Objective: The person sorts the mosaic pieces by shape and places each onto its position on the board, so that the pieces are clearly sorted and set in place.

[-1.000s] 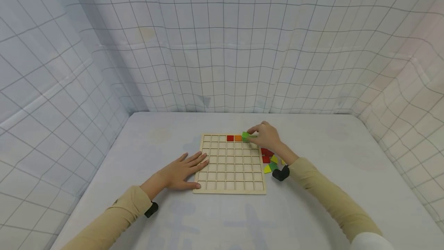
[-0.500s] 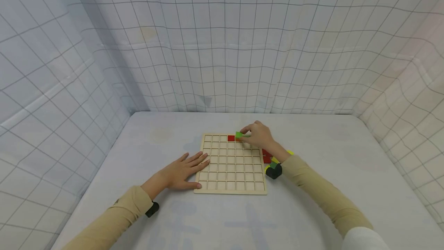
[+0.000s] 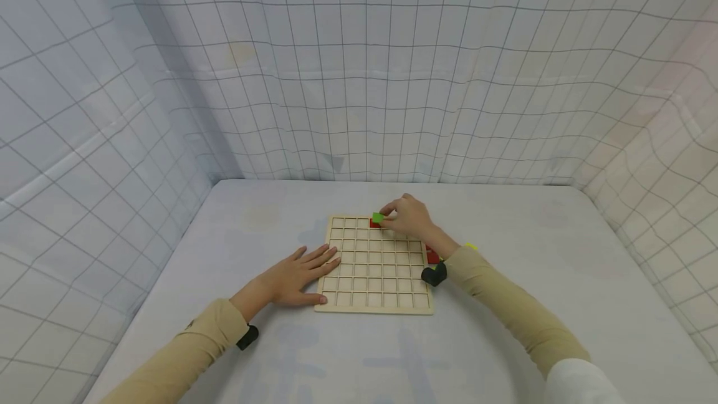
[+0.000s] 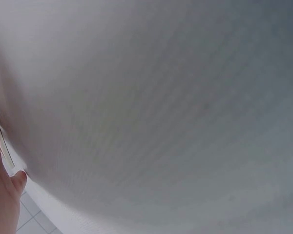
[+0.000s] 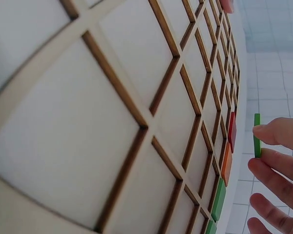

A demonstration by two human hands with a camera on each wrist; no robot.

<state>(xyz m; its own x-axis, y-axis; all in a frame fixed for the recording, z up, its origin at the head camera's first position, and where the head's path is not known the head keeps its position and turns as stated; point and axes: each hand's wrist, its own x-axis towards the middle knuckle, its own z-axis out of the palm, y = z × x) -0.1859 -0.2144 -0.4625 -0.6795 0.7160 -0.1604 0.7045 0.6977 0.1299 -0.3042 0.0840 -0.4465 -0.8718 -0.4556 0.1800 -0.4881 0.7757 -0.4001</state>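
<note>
My right hand [image 3: 411,217] pinches a green square tile [image 3: 378,218] between thumb and fingers, just over a red tile [image 3: 373,225] in the far row of a wooden grid board [image 3: 374,311]. In the right wrist view the held tile [image 5: 257,135] is seen edge-on, apart from the board. Red [image 5: 232,131], orange [image 5: 227,163] and green [image 5: 218,200] tiles sit along that row; the hand hides the last two in the head view. My left hand [image 3: 294,279] lies flat with spread fingers, fingertips on the board's left edge.
Red tiles [image 3: 433,256] and a yellow tile [image 3: 471,246] lie right of the board, partly hidden by the right sleeve [image 3: 505,304] and black wrist device [image 3: 434,274]. White gridded curtains [image 3: 364,80] stand behind the pale table [image 3: 269,204].
My right hand has moved left along the far row with the green tile, from over the third colored spot to over the red tile. The left hand has stayed put.
</note>
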